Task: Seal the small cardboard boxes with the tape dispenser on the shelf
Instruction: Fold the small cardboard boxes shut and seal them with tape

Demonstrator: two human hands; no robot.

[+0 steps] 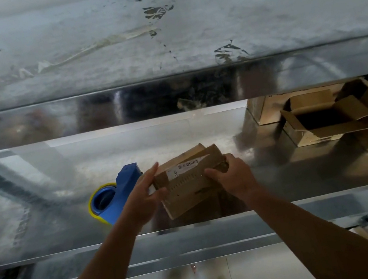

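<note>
A small cardboard box (189,182) with a white barcode label sits tilted on the shiny metal shelf (44,211). My left hand (144,199) grips its left side, fingers reaching over the top edge. My right hand (232,175) holds its right side, thumb pressing on the top flaps. The blue tape dispenser (116,194) with a yellow-rimmed roll lies on the shelf just left of the box, behind my left hand and touching neither hand.
An open small cardboard box (321,121) stands at the right of the shelf, with more cardboard (268,110) behind and around it. The upper shelf (161,40) overhangs close above. The shelf's front edge (193,228) runs below my wrists; floor shows underneath.
</note>
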